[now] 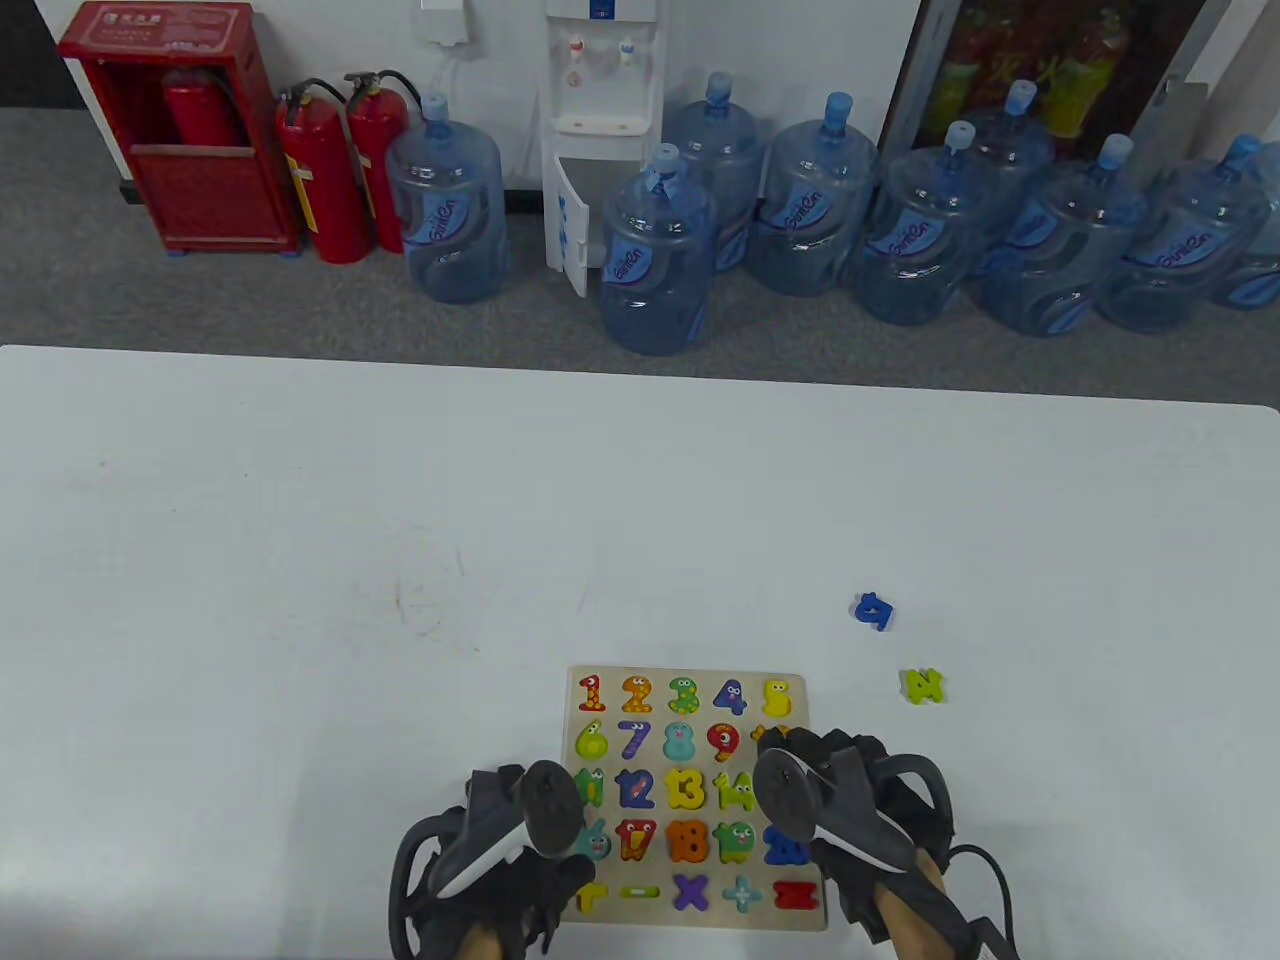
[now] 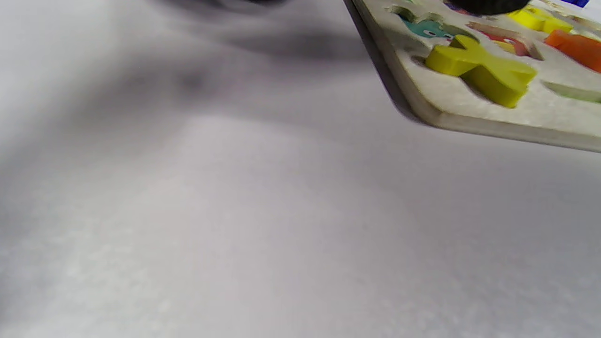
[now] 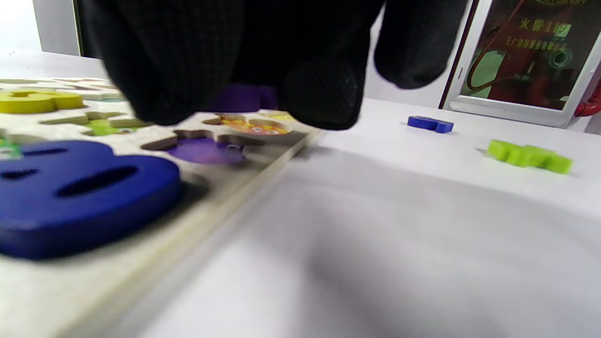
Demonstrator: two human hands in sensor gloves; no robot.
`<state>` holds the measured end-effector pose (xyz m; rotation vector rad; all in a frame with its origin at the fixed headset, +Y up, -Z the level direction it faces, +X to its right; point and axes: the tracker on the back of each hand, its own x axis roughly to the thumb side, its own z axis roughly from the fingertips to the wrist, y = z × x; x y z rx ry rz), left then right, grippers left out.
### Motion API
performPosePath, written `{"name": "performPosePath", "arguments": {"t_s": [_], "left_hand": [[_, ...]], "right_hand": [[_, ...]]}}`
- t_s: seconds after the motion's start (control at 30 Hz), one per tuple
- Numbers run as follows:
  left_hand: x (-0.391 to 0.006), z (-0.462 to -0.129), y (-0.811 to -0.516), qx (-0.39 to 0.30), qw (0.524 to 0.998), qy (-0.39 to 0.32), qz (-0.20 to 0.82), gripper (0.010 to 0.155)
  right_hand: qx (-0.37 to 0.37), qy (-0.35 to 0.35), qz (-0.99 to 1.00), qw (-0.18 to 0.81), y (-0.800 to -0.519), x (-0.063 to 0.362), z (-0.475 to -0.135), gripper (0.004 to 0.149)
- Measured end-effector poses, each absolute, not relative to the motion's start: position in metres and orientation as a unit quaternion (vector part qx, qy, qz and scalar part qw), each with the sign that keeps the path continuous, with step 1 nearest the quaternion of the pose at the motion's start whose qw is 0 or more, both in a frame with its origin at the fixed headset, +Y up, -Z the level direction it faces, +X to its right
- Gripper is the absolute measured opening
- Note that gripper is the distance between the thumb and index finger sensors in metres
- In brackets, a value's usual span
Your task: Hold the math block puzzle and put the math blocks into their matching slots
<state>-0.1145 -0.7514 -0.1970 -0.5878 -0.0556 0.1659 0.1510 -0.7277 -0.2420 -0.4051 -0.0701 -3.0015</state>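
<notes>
The wooden puzzle board (image 1: 650, 918) lies at the table's front edge, with most number and sign blocks seated. My left hand (image 1: 520, 830) rests on its left edge; in the left wrist view a black fingertip (image 2: 488, 3) presses on the board (image 2: 493, 126) near a yellow sign block (image 2: 479, 70). My right hand (image 1: 810, 770) is over the board's right column. In the right wrist view its fingers (image 3: 319, 94) hold a purple block (image 3: 242, 98) just above a purple slot (image 3: 202, 151), beside the seated blue block (image 3: 80, 188).
Two loose blocks lie on the table to the right of the board: a blue one (image 1: 873, 610) (image 3: 429, 124) and a green one (image 1: 922, 686) (image 3: 528, 156). Water jugs and fire extinguishers stand on the floor beyond the table's far edge.
</notes>
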Motion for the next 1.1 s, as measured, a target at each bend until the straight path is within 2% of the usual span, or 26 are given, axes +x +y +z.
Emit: {"name": "performPosePath", "arguments": {"t_s": [0.37,0.57,0.77,0.93,1.1], "left_hand": [[-0.115,-0.197,-0.751,-0.29,0.953,-0.028,0.08,0.086],[-0.115,-0.197,-0.751,-0.291,0.953,-0.029,0.079,0.086],[-0.114,-0.197,-0.751,-0.293,0.953,-0.029,0.074,0.086],[-0.115,-0.197,-0.751,-0.293,0.952,-0.026,0.078,0.086],[-0.115,-0.198,-0.751,-0.294,0.952,-0.023,0.077,0.086]], "right_hand": [[-0.141,-0.038,-0.987,0.064,-0.732,0.148,-0.241,0.063],[-0.12,-0.011,-0.993,0.005,-0.717,0.173,-0.241,0.062],[-0.043,0.046,-0.998,0.025,-0.689,0.245,-0.234,0.061],[0.04,0.042,-0.998,-0.007,-0.667,0.32,-0.219,0.059],[0.081,0.027,-0.996,-0.039,-0.671,0.357,-0.218,0.063]]}}
